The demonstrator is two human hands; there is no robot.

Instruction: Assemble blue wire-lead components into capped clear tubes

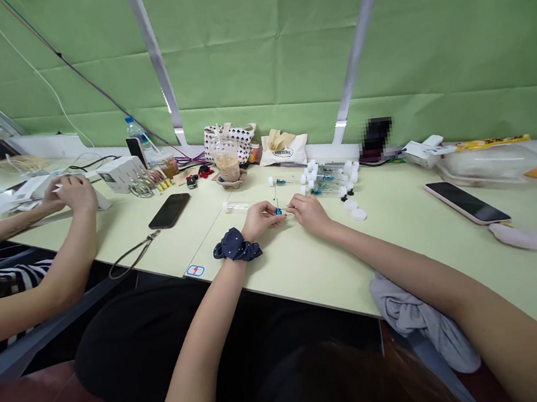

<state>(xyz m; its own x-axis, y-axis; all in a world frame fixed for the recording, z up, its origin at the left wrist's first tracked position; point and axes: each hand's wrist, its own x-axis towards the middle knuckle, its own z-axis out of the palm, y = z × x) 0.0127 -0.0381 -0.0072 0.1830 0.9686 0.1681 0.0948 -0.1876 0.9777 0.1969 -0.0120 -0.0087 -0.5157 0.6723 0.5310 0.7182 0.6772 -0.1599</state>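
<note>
My left hand (261, 219), with a dark scrunchie (236, 245) on its wrist, pinches a small blue part (278, 211) that has a thin dark stem rising from it. Close by on the right, my right hand (309, 213) is closed, fingertips together at a thin rod reaching toward the blue part; its kind is too small to make out. Behind my left hand a clear tube (240, 206) with a white cap lies on the table. Several capped clear tubes (333, 178) with blue parts inside are piled beyond my right hand. White round caps (359, 214) lie beside them.
A phone (170, 211) with a strap lies left, another phone (466, 202) right. At the back stand an iced drink cup (226, 160), a patterned bag (243, 138) and a white pouch (284, 151). On the left, a co-worker's hands (76, 192) handle white items.
</note>
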